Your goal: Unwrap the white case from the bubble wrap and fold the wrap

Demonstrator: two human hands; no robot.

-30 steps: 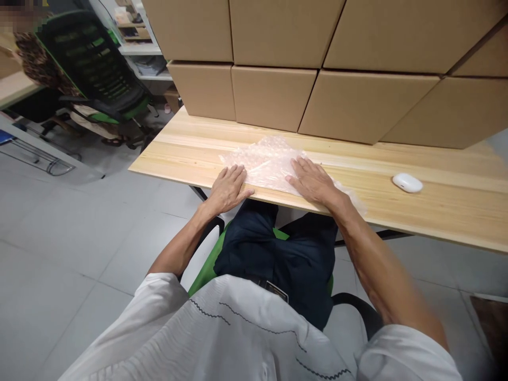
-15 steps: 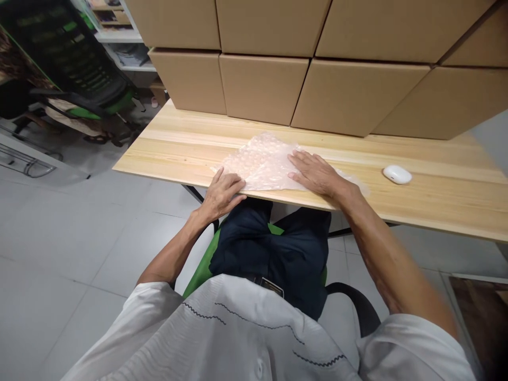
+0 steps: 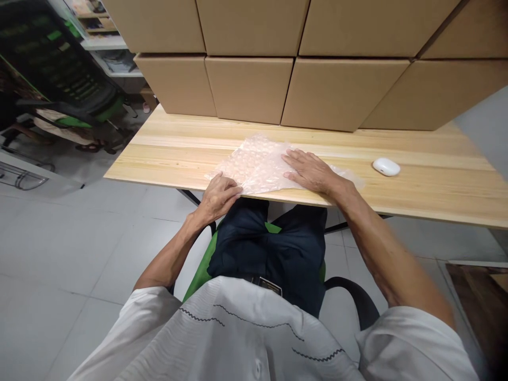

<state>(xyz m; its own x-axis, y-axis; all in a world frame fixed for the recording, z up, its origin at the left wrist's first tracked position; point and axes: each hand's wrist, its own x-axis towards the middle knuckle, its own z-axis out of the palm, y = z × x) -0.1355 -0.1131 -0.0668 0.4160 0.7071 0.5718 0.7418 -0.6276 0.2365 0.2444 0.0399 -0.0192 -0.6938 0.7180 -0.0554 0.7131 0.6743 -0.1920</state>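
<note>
A crumpled sheet of clear, pinkish bubble wrap (image 3: 257,164) lies on the light wooden table (image 3: 174,143) near its front edge. My right hand (image 3: 309,170) rests flat on the right part of the wrap, its fingers stretched to the left. At the front left corner of the wrap is my left hand (image 3: 218,197); its thumb and fingertips come together at the edge of the sheet. A white rounded case (image 3: 386,166) sits on the table to the right of my right hand.
Large brown cardboard boxes (image 3: 248,90) stand stacked in two rows along the back of the table. To the left are a black and green chair (image 3: 67,69), a white shelf (image 3: 107,43) and part of a seated person. My legs are under the table's front edge.
The view has shifted slightly. The fingers of my left hand have drawn closer together at the wrap's edge. My right hand stays flat on the wrap.
</note>
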